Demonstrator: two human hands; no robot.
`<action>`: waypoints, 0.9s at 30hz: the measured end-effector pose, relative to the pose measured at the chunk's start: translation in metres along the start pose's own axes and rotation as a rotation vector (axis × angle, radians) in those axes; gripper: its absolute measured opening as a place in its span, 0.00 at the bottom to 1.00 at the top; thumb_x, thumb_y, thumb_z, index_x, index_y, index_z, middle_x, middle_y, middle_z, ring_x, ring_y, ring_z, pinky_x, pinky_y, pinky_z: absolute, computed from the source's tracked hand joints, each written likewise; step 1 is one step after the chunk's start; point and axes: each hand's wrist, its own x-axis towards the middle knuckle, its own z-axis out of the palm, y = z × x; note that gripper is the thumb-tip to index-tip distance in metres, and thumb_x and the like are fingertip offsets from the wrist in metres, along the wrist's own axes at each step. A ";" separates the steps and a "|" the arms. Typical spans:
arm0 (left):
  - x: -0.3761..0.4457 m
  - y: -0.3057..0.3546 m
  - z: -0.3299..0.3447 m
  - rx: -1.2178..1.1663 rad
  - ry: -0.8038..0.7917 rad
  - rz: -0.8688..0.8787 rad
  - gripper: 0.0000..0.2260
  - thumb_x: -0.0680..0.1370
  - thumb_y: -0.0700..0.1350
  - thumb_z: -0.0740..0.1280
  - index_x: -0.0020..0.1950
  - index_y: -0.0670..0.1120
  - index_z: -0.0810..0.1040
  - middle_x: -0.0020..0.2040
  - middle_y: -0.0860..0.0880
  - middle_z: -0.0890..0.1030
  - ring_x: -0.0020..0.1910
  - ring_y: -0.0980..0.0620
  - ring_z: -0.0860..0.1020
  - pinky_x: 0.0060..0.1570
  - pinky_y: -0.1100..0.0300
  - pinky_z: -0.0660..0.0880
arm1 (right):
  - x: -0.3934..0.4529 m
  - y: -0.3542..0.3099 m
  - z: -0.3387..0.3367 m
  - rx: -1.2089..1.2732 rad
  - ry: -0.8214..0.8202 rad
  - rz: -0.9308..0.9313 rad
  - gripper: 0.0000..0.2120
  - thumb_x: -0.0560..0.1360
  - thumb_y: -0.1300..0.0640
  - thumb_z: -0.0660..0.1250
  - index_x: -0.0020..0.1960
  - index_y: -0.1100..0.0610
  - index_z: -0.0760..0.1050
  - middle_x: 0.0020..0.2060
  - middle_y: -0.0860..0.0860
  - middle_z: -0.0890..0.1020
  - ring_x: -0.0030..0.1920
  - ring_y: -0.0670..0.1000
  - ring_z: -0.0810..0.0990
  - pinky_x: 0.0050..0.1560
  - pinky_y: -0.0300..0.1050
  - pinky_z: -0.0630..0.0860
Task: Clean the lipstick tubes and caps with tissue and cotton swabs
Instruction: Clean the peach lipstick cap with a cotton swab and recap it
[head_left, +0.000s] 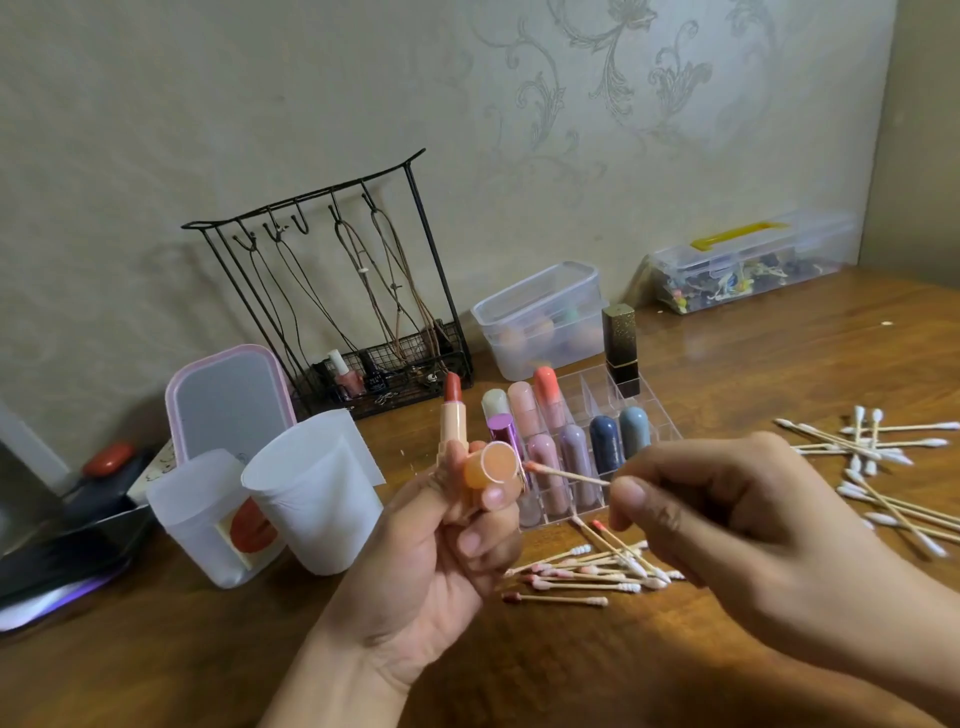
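Peach lipstick tube (453, 415): upright, uncapped, gripped in left hand (441, 551) with orange cap (491, 464).
Right hand (727, 514): pinches cotton swab (563, 474), its stained tip beside the cap.
Used swabs (587, 571): piled on wooden table (727, 353).
Clear organizer (587, 395): behind the hands, holding lipsticks.

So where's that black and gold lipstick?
The black and gold lipstick stands upright at the back right corner of the clear organizer, right of centre in the head view, beside the clear lidded box.
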 end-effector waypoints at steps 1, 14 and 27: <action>0.001 0.000 -0.001 -0.035 -0.019 -0.014 0.11 0.79 0.50 0.65 0.43 0.43 0.77 0.36 0.47 0.73 0.28 0.57 0.66 0.28 0.65 0.65 | 0.000 0.000 0.000 -0.001 -0.001 -0.014 0.16 0.75 0.40 0.62 0.38 0.50 0.79 0.23 0.44 0.69 0.25 0.41 0.64 0.25 0.36 0.60; -0.001 -0.005 0.002 0.056 0.170 -0.036 0.13 0.74 0.53 0.69 0.44 0.42 0.80 0.34 0.45 0.71 0.26 0.55 0.66 0.29 0.63 0.69 | -0.002 -0.001 0.006 -0.212 0.042 -0.141 0.16 0.78 0.49 0.63 0.35 0.55 0.77 0.24 0.48 0.70 0.23 0.44 0.66 0.24 0.33 0.63; -0.007 -0.010 0.025 0.429 0.329 -0.035 0.11 0.65 0.52 0.72 0.42 0.48 0.84 0.35 0.45 0.73 0.30 0.55 0.69 0.31 0.63 0.67 | -0.003 0.006 0.011 -0.406 -0.059 -0.102 0.13 0.78 0.49 0.64 0.38 0.53 0.79 0.26 0.45 0.70 0.25 0.46 0.68 0.25 0.33 0.61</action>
